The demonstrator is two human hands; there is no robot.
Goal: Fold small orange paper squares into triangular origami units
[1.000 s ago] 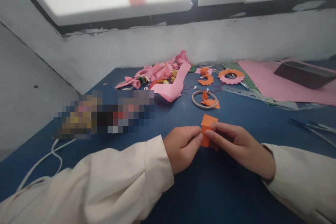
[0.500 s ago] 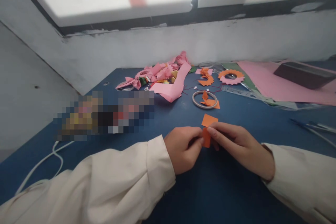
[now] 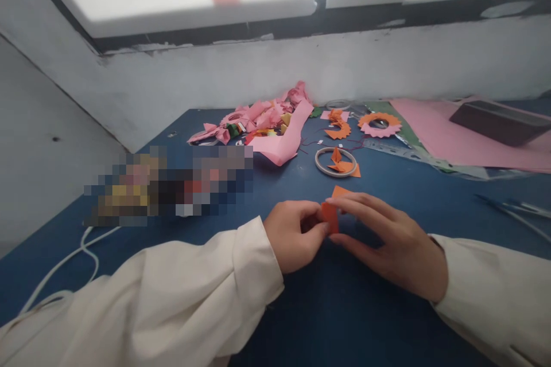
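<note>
A small orange paper piece (image 3: 330, 217) sits between both hands just above the blue table (image 3: 344, 309). My left hand (image 3: 295, 234) pinches its left edge with thumb and fingers closed. My right hand (image 3: 387, 241) grips the same piece from the right, fingers pressed over its top. A corner of orange paper (image 3: 340, 190) shows just behind my right fingers. Both arms wear cream sleeves.
A tape ring (image 3: 336, 161) with a folded orange shape lies beyond the hands. Pink paper scraps (image 3: 275, 126) are heaped at the back. Orange toothed rings (image 3: 379, 124), pink sheets (image 3: 451, 137), a dark box (image 3: 499, 120), scissors (image 3: 512, 209) and a white cable (image 3: 64, 264) are around.
The orange piece has been folded smaller and now stands lower between the fingers. My right hand has closed over its top; both hands shifted slightly left.
</note>
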